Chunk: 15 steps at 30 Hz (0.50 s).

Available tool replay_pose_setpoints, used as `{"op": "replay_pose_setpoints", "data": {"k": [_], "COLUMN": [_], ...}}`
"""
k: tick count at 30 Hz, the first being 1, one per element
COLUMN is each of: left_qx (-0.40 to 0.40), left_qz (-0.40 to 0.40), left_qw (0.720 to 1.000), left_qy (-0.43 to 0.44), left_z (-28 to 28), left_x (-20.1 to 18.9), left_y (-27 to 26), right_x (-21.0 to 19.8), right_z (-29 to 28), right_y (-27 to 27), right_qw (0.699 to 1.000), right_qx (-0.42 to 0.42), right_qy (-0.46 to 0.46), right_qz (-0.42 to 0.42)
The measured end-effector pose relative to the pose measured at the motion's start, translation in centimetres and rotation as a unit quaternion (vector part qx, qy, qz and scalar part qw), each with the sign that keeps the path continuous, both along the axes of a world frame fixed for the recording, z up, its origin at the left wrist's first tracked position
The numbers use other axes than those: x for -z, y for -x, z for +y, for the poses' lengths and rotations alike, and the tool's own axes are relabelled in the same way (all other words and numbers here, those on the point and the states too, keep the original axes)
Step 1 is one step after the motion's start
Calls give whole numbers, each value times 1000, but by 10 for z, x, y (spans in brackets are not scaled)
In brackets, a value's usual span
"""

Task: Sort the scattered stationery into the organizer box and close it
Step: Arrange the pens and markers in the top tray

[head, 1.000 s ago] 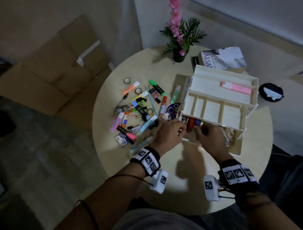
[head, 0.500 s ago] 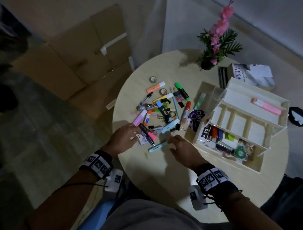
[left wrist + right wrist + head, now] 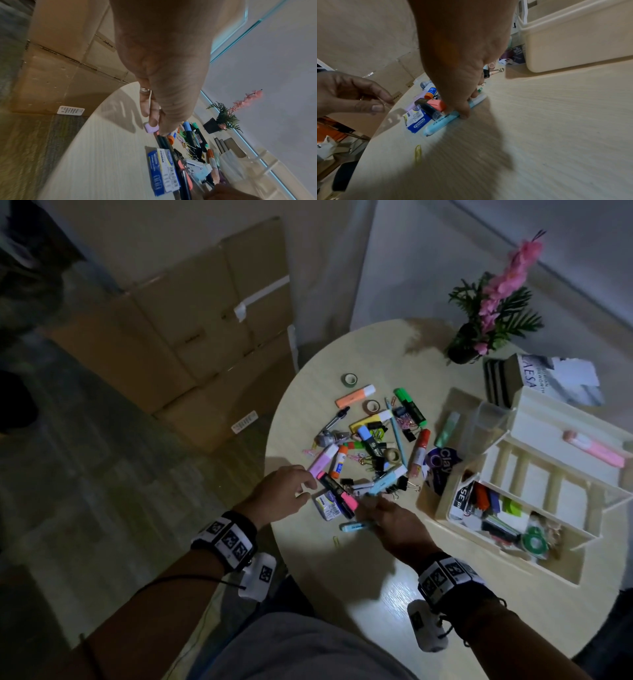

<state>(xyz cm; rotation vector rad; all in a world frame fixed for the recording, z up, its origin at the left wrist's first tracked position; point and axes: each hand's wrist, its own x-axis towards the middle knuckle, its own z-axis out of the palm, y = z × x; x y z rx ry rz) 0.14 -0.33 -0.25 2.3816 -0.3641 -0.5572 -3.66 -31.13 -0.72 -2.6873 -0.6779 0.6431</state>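
The cream organizer box [image 3: 534,474] stands open at the table's right, its lower tray holding several items and a pink highlighter [image 3: 596,451] in its top tier. Scattered stationery lies left of it. My right hand [image 3: 371,518] pinches a light blue highlighter [image 3: 354,526] that lies on the table; the right wrist view shows its fingertips [image 3: 464,115] on both sides of the barrel [image 3: 436,124]. My left hand [image 3: 306,489] hovers with loosely curled fingers, holding nothing, just beside a lilac highlighter [image 3: 322,461] and a black highlighter with a pink cap [image 3: 337,495].
A blue-and-white clip box [image 3: 327,506] lies between my hands, a yellow paper clip [image 3: 336,541] nearer me. A clay pack [image 3: 442,467] leans at the box's left wall. A potted plant [image 3: 466,350] and books [image 3: 534,378] stand behind. Cardboard boxes [image 3: 205,337] sit on the floor.
Both hands have left the organizer's lower tray and moved left to the scattered pile. The right hand has come down onto the light blue highlighter; the left hand has reached the lilac one.
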Motion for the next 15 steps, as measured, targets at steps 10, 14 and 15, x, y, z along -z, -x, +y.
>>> {"op": "replay_pose_setpoints", "data": {"k": [10, 14, 15], "left_qx": [-19, -58, -64], "left_qz": [-52, -64, -66], "left_qw": [998, 996, 995], "left_qy": [12, -14, -22], "left_z": [-11, -32, -37], "left_x": [5, 3, 1], "left_y": [-50, -97, -110], "right_x": [-27, -37, -41], "right_z": [-18, -24, -24], "right_y": [15, 15, 13], "right_qw": [993, 984, 979], "right_qx": [83, 145, 167], "right_qy": [-59, -89, -100], "right_qz": [57, 53, 53]}}
